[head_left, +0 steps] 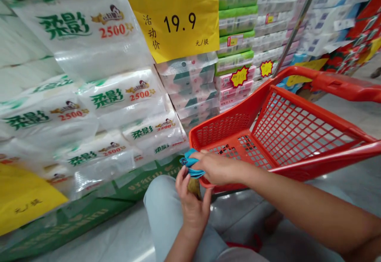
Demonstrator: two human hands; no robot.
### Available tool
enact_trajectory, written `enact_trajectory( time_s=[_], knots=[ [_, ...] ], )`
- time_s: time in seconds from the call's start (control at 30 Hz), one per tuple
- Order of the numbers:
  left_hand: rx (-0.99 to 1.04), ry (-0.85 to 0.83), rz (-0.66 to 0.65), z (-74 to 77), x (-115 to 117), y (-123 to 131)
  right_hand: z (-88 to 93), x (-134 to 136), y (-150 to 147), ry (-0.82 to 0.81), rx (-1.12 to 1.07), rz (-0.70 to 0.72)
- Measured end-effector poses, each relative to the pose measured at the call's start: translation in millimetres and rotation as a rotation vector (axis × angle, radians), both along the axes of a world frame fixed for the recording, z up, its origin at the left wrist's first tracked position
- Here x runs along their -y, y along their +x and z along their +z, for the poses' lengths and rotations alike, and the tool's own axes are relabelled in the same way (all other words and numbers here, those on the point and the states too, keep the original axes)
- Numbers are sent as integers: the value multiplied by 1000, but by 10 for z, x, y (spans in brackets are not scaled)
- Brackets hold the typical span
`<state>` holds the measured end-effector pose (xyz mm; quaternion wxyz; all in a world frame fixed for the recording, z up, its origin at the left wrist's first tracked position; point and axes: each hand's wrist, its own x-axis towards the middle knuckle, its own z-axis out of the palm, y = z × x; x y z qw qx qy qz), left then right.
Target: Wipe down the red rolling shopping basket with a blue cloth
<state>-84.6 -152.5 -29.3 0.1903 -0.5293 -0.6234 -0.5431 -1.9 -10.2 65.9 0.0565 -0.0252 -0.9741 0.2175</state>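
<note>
Your right hand (216, 168), forearm extended, has its grip closed on a blue folded item (193, 162) beside the red basket (228, 130). Your left hand (192, 206) is just below, grip open, thumb spread.

Place: shop | yellow price sign (175, 14) reading 19.9 | stacked tissue packs (108, 113) | red shopping basket (324, 162)

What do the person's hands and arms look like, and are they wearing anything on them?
The left hand and right hand are ordinary human hands with no gloves, and I see no rings. Both forearms look bare, with no sleeve, watch or bracelet showing. Past the arms, you can see pale blue trousers.
</note>
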Motion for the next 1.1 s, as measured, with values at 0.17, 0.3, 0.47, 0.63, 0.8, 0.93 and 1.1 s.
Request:
enact_trajectory(
  time_s=[0.17, 0.3, 0.47, 0.63, 0.8, 0.93, 1.1],
  knots=[
    [45, -48, 15, -132, 55, -30, 199, 380, 373, 123, 36, -110],
    [48, -177, -100, -83, 127, -108, 50, 732, 538, 290, -80, -300],
    [-290, -438, -389, 168, 62, -192, -370, 788, 1155, 373, -365, -608],
    [-335, -377, -429, 246, -99, -155, -577, 472, 1870, 521, -525, -1070],
    [-261, -328, -407, 219, -151, -62, -661, 773, 1334, 357, -477, -940],
    [-306, -311, -392, 194, -164, -94, -732, 826, 1119, 317, -488, -775],
    [-331, -328, -354, 174, -192, -119, -800, 432, 1586, 395, -688, -1166]
  ],
)
